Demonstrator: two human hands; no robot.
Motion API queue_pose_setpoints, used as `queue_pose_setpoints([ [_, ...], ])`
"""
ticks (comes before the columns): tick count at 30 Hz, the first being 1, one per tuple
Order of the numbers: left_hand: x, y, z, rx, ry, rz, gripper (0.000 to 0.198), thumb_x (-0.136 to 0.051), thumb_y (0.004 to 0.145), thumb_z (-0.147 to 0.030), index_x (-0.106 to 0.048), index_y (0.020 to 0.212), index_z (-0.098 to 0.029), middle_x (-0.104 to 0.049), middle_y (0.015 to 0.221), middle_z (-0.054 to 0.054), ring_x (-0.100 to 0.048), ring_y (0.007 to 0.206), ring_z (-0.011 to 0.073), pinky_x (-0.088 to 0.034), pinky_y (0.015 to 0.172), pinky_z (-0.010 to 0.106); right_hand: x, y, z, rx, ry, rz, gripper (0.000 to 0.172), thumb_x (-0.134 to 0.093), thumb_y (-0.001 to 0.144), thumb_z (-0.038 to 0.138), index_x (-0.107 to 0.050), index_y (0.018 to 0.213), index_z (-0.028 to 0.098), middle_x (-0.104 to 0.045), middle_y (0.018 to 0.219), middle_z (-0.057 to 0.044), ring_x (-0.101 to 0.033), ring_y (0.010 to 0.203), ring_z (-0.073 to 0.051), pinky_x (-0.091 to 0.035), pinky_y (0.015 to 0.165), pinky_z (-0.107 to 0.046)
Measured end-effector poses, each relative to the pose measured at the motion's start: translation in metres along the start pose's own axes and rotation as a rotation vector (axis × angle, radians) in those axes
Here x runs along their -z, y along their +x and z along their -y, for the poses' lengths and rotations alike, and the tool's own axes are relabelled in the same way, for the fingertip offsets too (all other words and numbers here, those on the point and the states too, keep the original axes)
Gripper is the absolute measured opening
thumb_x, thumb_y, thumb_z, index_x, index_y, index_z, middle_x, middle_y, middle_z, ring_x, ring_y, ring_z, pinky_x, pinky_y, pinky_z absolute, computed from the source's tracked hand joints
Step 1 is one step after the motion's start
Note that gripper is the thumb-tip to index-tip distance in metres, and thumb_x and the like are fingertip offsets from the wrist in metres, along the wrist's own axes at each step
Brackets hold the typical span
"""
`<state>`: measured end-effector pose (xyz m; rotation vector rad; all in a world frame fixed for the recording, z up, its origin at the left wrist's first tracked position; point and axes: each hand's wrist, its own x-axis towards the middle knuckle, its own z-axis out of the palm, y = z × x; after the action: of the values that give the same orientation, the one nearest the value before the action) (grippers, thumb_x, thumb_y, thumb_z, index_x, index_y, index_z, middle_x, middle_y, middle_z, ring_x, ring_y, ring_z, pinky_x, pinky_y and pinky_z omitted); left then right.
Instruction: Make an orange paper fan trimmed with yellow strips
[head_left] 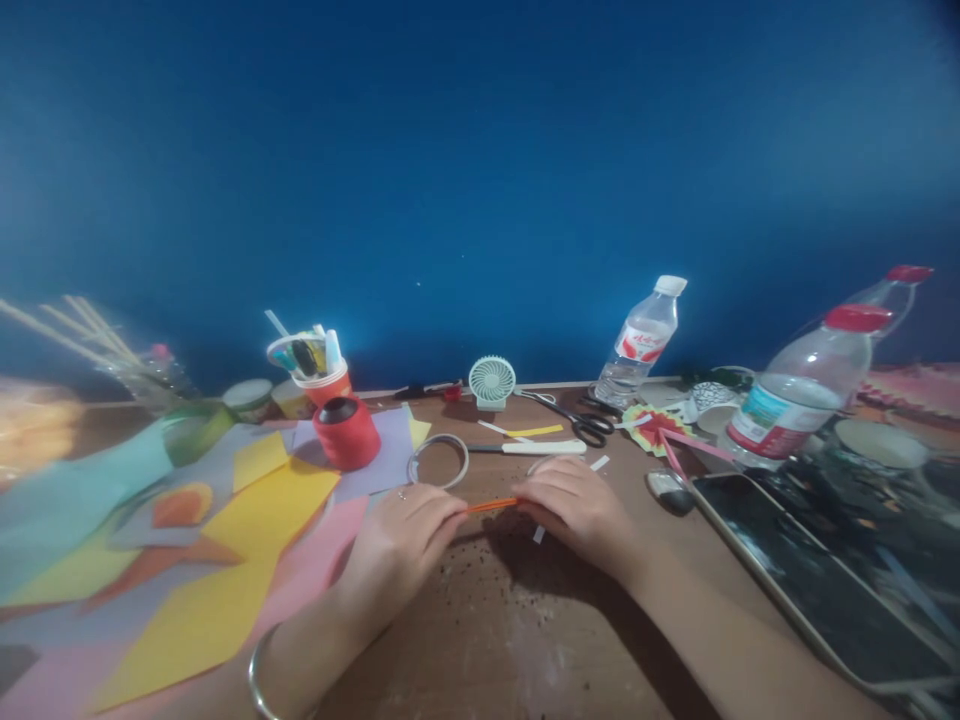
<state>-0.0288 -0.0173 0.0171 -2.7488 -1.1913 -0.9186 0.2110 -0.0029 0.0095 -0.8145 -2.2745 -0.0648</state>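
Note:
Between my two hands stretches a thin orange strip (492, 506), perhaps folded paper; its ends are hidden in my fingers. My left hand (409, 535), with a ring and a silver bangle on the wrist, pinches the left end. The right end is pinched by my right hand (574, 510). Just beyond lie a roll of tape (439, 462), a white-handled knife (544, 448) and a narrow yellow paper strip (534, 431). Small white paper scraps (539, 534) rest beside my right hand. Dark specks are scattered on the brown tabletop (480, 640) below the strip.
Coloured paper sheets (187, 630) cover the left side, near a red thread spool (346, 435) and a cup of pens (322, 375). A small fan (492, 382) and black scissors (592, 428) stand behind. Water bottles (641, 340) and a phone (817, 580) occupy the right.

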Motion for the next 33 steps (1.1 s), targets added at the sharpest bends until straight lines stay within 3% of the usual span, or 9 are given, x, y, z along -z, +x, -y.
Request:
queue_pose_setpoints([
  [8,-0.001,-0.001,0.005,0.016,0.029,-0.011,0.013,-0.048,0.086,-0.023,-0.058,0.093,-0.02,-0.064,0.085,0.002,-0.057,0.077,0.0168,-0.043,0.071,0.033,0.0,0.0,-0.001,-0.037,0.025,-0.014,0.016,-0.047,0.086,0.019,-0.061,0.08,0.016,-0.063,0.072,-0.006,-0.053,0.073,-0.018,-0.04,0.07,-0.033],
  [14,0.003,0.002,0.0,-0.027,0.022,-0.088,0.013,-0.048,0.085,-0.017,-0.06,0.08,-0.018,-0.062,0.071,0.002,-0.056,0.068,0.0161,-0.043,0.064,0.032,-0.001,0.001,0.001,-0.048,0.002,0.054,0.024,-0.04,0.086,0.015,-0.056,0.068,0.015,-0.056,0.064,-0.006,-0.047,0.066,-0.017,-0.039,0.063,-0.031],
  [20,0.002,0.001,0.003,-0.041,0.03,-0.074,0.012,-0.048,0.085,-0.019,-0.06,0.087,-0.019,-0.063,0.076,0.002,-0.057,0.071,0.0167,-0.043,0.067,0.033,-0.001,-0.002,-0.002,-0.055,0.095,-0.067,0.013,-0.048,0.086,0.018,-0.06,0.089,0.017,-0.064,0.078,-0.006,-0.054,0.077,-0.018,-0.042,0.071,-0.033],
  [23,0.002,0.001,0.002,-0.001,0.028,-0.082,0.011,-0.05,0.084,-0.022,-0.057,0.091,-0.019,-0.063,0.082,0.004,-0.057,0.077,0.0185,-0.044,0.07,0.034,-0.001,-0.002,-0.002,-0.076,0.148,-0.103,0.015,-0.052,0.084,0.017,-0.059,0.097,0.018,-0.065,0.084,-0.006,-0.055,0.08,-0.018,-0.042,0.073,-0.034],
  [29,0.003,0.004,-0.008,0.028,0.059,-0.004,0.038,-0.057,0.077,-0.035,-0.05,0.11,-0.018,-0.058,0.106,0.01,-0.051,0.1,0.0265,-0.041,0.084,0.043,-0.003,0.001,0.008,-0.056,0.082,0.025,0.011,-0.05,0.084,0.019,-0.06,0.089,0.017,-0.062,0.076,-0.006,-0.053,0.077,-0.019,-0.04,0.072,-0.034],
  [33,0.003,0.005,-0.012,-0.016,0.052,0.022,0.021,-0.056,0.078,-0.034,-0.057,0.093,-0.019,-0.062,0.091,0.006,-0.053,0.089,0.0237,-0.04,0.079,0.041,-0.008,0.0,0.016,-0.027,0.021,0.043,0.012,-0.049,0.084,0.021,-0.06,0.085,0.016,-0.06,0.071,-0.005,-0.05,0.073,-0.018,-0.038,0.069,-0.032],
])
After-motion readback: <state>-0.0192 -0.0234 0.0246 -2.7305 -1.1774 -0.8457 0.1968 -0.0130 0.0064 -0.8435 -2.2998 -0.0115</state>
